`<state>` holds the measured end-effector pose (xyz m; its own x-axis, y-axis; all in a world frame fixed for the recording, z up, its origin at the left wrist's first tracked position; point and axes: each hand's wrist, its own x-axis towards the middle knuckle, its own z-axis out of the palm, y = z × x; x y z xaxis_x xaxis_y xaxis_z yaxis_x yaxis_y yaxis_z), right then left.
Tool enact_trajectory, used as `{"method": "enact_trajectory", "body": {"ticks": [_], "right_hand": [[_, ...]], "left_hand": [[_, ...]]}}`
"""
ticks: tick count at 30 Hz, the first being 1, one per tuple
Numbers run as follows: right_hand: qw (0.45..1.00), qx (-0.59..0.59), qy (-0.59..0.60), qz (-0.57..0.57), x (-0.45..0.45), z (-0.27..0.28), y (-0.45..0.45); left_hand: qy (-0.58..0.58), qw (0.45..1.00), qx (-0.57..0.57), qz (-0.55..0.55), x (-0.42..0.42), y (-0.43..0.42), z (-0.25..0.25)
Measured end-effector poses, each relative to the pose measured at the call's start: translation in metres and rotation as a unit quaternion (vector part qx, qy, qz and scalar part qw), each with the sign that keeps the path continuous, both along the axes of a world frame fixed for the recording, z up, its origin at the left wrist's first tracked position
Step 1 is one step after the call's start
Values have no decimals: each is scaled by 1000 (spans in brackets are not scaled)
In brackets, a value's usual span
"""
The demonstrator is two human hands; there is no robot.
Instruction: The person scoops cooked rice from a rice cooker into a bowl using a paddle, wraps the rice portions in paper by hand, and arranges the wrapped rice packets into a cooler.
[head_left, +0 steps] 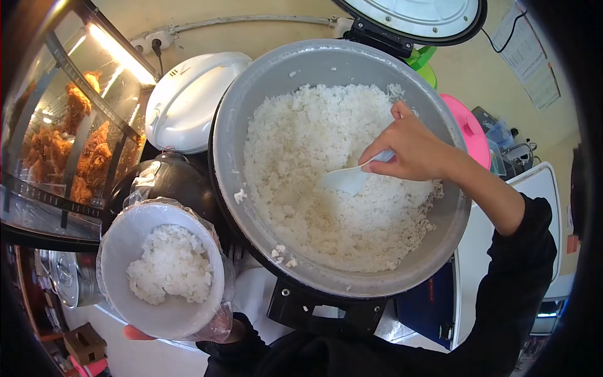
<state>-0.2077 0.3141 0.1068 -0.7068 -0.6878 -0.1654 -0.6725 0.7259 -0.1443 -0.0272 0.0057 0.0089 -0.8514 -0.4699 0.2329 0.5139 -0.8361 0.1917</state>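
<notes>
A large round rice cooker pot holds a deep heap of white cooked rice. My right hand grips a pale rice paddle, its blade partly in the rice near the pot's middle. To the lower left, my left hand supports a white bowl from below; most of that hand is hidden behind it. Clear plastic wraps the bowl's outside. A mound of rice lies inside, and the bowl tilts toward me.
At the left stands a lit glass display case with fried pieces of food. Beside the pot are a white lid and a dark rounded object. The cooker's raised lid is at the back. A pink round item sits right.
</notes>
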Motion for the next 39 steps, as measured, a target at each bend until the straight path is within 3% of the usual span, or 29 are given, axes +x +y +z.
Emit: {"method": "enact_trajectory", "body": {"ticks": [5, 8, 11, 17, 20, 26, 29, 39], "right_hand": [[998, 34, -42, -20, 17, 9, 13], [991, -30, -127, 10, 29, -1, 11], [979, 16, -204, -9, 39, -1, -7], [966, 0, -247, -78, 46, -4, -9], [977, -28, -203, -60, 44, 1, 1], [995, 34, -18, -88, 27, 21, -9], [998, 50, -17, -37, 26, -5, -17], [976, -47, -204, -55, 31, -10, -24]], "left_hand": [[-12, 1000, -8, 8, 3, -1, -5], [-18, 1000, -11, 8, 4, -1, -6], [-20, 1000, -14, 9, 4, -1, -9], [-30, 999, -21, 9, 3, -1, -13], [-32, 999, -24, 10, 2, -1, -14], [-34, 999, -27, 14, 1, 0, -16], [-32, 999, -26, 13, 0, -1, -18], [-23, 999, -19, 12, -1, -6, -23]]}}
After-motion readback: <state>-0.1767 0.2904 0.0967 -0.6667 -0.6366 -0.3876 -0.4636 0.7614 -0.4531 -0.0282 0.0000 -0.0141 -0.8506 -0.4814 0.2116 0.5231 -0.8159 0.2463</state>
